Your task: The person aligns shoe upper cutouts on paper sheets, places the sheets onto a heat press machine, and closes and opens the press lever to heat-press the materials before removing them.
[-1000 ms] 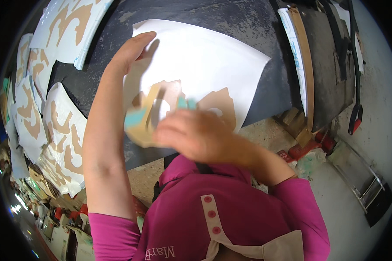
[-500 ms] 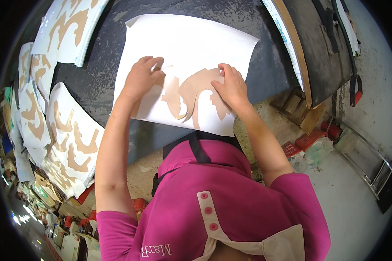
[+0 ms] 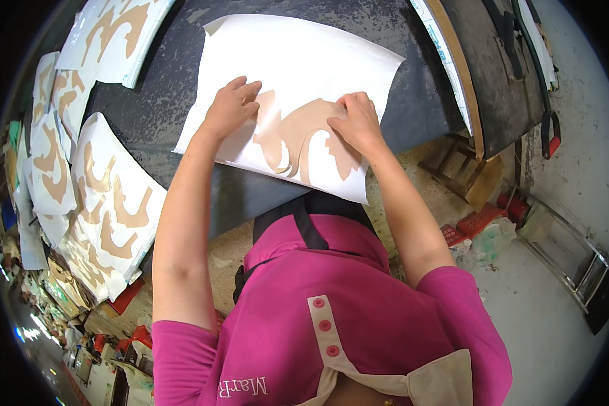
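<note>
A large white sheet (image 3: 284, 51) lies on the dark worktop, bearing flat tan cut-out pieces near its front edge. My left hand (image 3: 233, 107) rests on the sheet with its fingers apart, its thumb beside the left tan piece (image 3: 269, 139). Over the upper right of a wide, curved tan piece (image 3: 304, 125) is my right hand (image 3: 358, 122), its fingers curled and its thumb and forefinger on that piece. The two tan pieces lie side by side, close together or touching. Part of the curved piece is hidden under my right hand.
The dark, scuffed worktop (image 3: 159, 101) spreads around the sheet. White sheets with tan shapes (image 3: 125, 210) hang or lie at the left. A padded dark board (image 3: 504, 88) stands at the right, above a wooden stool (image 3: 457, 169). Red boxes (image 3: 480, 220) sit on the floor.
My left hand has moved up and slightly right, with less of it over the left tan piece. The tan pieces look shifted slightly upward. My right hand has stayed at the curved piece.
</note>
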`<state>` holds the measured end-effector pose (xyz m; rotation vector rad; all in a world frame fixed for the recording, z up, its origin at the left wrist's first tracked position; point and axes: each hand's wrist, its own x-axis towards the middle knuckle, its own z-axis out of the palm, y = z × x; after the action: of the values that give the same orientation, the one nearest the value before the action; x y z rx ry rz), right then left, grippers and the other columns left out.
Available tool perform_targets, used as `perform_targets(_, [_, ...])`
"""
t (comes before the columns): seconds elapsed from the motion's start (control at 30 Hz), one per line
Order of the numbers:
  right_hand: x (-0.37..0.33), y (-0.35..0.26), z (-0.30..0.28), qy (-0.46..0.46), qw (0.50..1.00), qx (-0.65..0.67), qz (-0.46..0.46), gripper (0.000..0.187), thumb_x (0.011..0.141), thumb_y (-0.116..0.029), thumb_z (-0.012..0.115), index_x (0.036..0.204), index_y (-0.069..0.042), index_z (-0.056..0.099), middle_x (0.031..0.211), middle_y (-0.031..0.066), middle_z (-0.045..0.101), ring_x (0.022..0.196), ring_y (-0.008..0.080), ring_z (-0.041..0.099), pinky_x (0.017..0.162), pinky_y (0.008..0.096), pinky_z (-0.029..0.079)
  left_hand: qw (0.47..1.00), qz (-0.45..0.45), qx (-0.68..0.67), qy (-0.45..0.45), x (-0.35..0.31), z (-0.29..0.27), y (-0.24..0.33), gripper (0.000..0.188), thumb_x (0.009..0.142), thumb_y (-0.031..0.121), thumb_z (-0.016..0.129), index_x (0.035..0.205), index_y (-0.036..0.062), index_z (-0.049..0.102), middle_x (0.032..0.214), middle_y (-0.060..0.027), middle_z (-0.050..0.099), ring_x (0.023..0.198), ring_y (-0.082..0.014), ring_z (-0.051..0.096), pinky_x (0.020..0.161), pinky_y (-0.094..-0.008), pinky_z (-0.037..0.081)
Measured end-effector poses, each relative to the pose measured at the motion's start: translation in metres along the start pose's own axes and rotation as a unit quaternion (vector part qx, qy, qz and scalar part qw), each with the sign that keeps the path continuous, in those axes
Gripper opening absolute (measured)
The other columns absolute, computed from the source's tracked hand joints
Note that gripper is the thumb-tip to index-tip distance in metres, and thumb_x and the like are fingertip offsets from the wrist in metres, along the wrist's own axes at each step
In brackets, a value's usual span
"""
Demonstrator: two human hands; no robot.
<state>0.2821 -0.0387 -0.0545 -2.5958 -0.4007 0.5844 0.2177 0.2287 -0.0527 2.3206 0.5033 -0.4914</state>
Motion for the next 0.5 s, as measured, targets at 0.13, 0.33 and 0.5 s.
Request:
perform_targets(0.13, [0.001, 0.003, -0.005, -0.037, 0.995, 0.090, -0.011, 0.029, 0.078, -0.019, 0.070, 0.104, -0.008, 0.063, 0.105, 0.0136, 0.062, 0.100, 0.0306, 0.059, 0.089, 0.0397, 0.047, 0.999, 0.000, 0.045, 0.010, -0.001, 0.004, 0.010, 0.045, 0.087, 0.013, 0.059, 0.132, 0.0185, 0.060, 0.148, -0.0123, 0.042, 0.135, -0.0293, 0.040, 0.110, -0.0391, 0.037])
perform_targets(0.33, [-0.042, -0.052, -0.048, -0.128, 0.971, 0.032, -0.201, 0.010, 0.086, -0.018, 0.062, 0.088, -0.009, 0.064, 0.087, 0.0082, 0.062, 0.085, 0.0250, 0.061, 0.077, 0.0372, 0.050, 0.999, 0.025, 0.028, -0.024, 0.008, 0.001, -0.016, 0.044, 0.090, 0.010, 0.053, 0.133, 0.0180, 0.058, 0.148, -0.0122, 0.043, 0.134, -0.0294, 0.042, 0.111, -0.0386, 0.036])
perform_targets(0.5, [-0.098, -0.126, -0.087, -0.209, 0.864, 0.154, -0.432, 0.004, 0.081, -0.009, 0.064, 0.083, -0.009, 0.061, 0.082, 0.0057, 0.058, 0.077, 0.0246, 0.061, 0.070, 0.0359, 0.051, 0.994, -0.034, -0.053, -0.089, 0.004, -0.038, 0.004, 0.040, 0.095, 0.021, 0.054, 0.134, 0.0182, 0.058, 0.144, -0.0092, 0.048, 0.130, -0.0244, 0.047, 0.108, -0.0366, 0.038])
